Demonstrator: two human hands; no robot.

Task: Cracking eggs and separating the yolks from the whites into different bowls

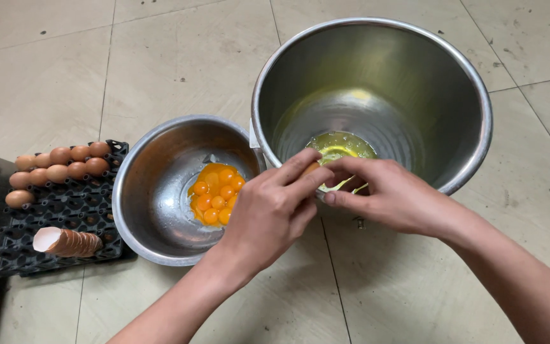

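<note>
An egg (314,169) is held between both hands over the near rim of the large steel bowl (472,83), at about 6 o'clock on that rim. The left hand (272,213) is closed around the egg's left side, thumb and forefinger pinched on the shell. The right hand (393,197) is curled on the other side, its fingertips pressed to the shell from 3 o'clock. Only a small patch of brown shell is seen between the fingers, so whether it is already cracked cannot be told. The egg is kept over the bowl's opening, apparently so that anything running out falls inside, not on the floor.

A pool of egg white (342,145) lies at the bottom of the large bowl, just past the hands at 12 o'clock. A smaller steel bowl (136,191) is set touching or just beside the large one, at 9 o'clock from the hands, with a cluster of yolks (216,193) gathered in it. The 2 bowls are kept close, likely so that whites and yolks can be parted with little reach.

Further out at 9 o'clock a black egg tray (65,210) rests on the tiled floor (179,57). Whole brown eggs (58,164) fill its far rows, and a stack of nested empty shells (68,242) lies on its near edge.
</note>
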